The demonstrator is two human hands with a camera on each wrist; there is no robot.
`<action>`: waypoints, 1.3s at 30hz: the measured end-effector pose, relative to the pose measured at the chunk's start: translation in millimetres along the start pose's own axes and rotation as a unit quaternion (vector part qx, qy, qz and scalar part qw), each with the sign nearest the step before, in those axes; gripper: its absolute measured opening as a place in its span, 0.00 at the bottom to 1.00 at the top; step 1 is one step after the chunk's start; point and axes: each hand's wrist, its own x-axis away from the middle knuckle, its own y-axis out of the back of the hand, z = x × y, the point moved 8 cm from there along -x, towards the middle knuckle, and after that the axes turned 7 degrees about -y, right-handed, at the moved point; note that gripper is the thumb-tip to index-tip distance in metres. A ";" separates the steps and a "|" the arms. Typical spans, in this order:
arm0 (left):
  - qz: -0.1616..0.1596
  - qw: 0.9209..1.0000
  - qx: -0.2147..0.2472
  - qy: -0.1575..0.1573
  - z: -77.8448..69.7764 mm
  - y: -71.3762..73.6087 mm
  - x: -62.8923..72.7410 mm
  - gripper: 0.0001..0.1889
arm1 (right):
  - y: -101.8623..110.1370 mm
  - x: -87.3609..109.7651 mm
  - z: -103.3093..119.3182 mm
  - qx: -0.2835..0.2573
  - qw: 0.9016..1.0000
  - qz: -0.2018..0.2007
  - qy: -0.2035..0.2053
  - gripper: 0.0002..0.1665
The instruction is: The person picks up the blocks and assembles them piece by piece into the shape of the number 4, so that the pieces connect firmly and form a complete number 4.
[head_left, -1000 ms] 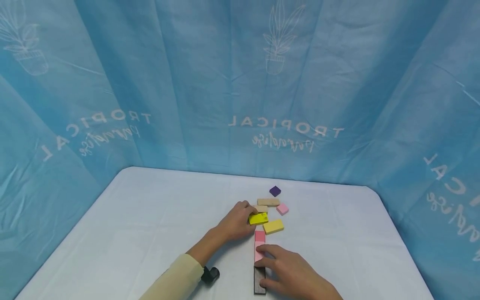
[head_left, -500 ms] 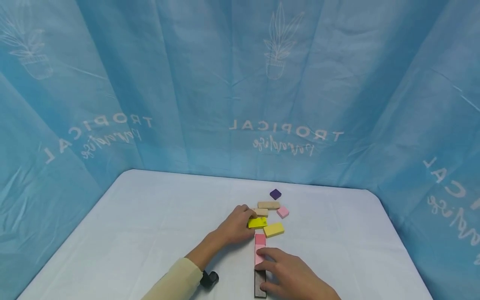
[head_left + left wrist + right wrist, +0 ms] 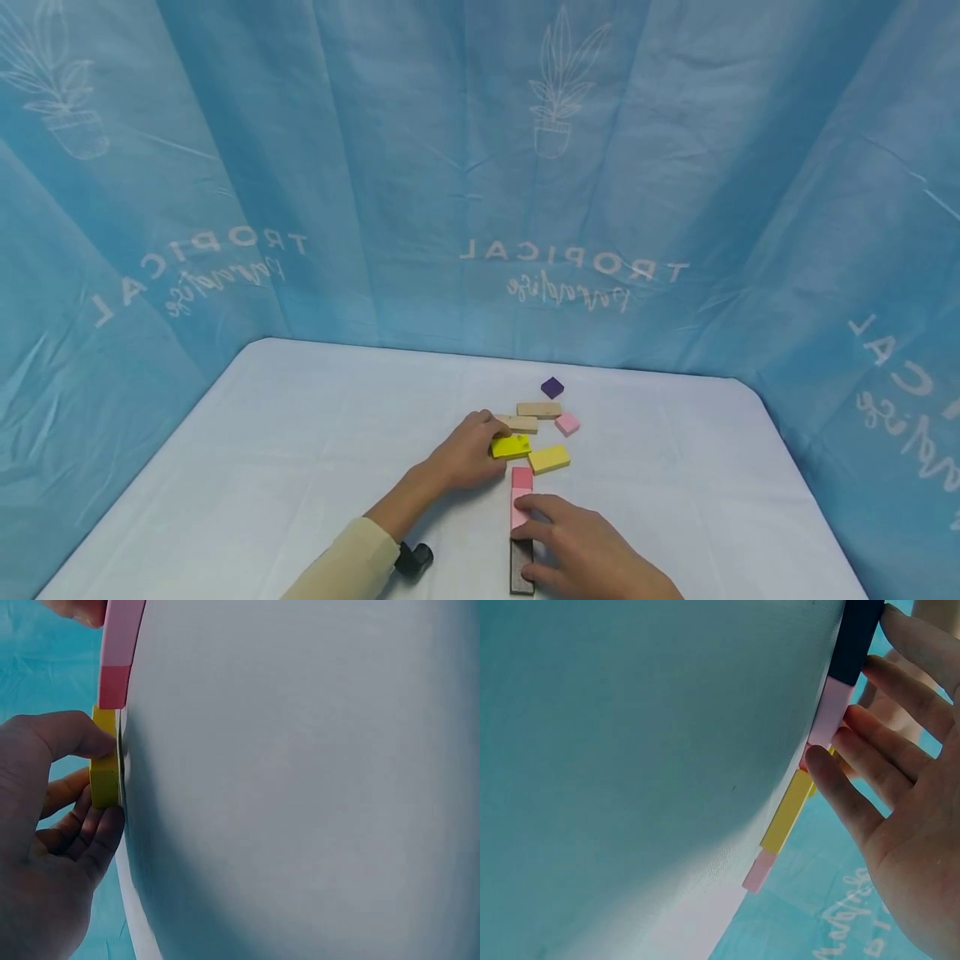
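My left hand [image 3: 468,454] pinches a bright yellow block [image 3: 511,447] between thumb and fingers, low over the table; in the left wrist view that block [image 3: 104,772] sits close to the white surface. A straight row of blocks runs toward me: a small coral-pink block [image 3: 522,477], a light pink block [image 3: 519,518] and a dark grey block [image 3: 521,568]. Along the row's right side rests my right hand [image 3: 588,546], its spread fingertips touching the pink and dark blocks. The right wrist view shows these fingers [image 3: 900,686] fairly straight.
Just beyond the row lie a pale yellow block [image 3: 550,458], a wooden block [image 3: 538,410], another wooden block [image 3: 521,424], a small pink block [image 3: 567,423] and a dark purple block [image 3: 552,387]. A blue curtain [image 3: 480,183] hangs behind the white table [image 3: 360,417].
My left hand has shifted the bright yellow block slightly left, away from the pale yellow one. The right hand stays at the row. The head view has tilted a little.
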 end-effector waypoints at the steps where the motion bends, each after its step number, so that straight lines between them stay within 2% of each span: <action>1: 0.000 1.000 0.003 -0.002 0.7 0.9 0.8 0.22 | 0.4 -0.1 0.2 0.000 1.000 -0.002 0.003 0.25; 11: -0.002 1.000 0.011 -0.013 5.6 8.8 9.6 0.22 | 1.7 0.4 -0.5 -0.002 1.000 -0.001 -0.002 0.25; 21: 0.001 0.999 0.018 -0.031 12.8 11.7 22.8 0.19 | -0.3 -0.4 -0.3 0.012 1.000 -0.011 0.010 0.25; 30: 0.032 0.999 0.017 -0.037 8.8 11.4 33.5 0.18 | -1.9 -1.0 -1.9 0.019 1.000 -0.011 0.003 0.25; 39: 0.042 0.997 0.027 -0.054 4.7 9.2 35.8 0.18 | -0.8 -0.2 -0.8 0.026 0.999 -0.026 0.015 0.24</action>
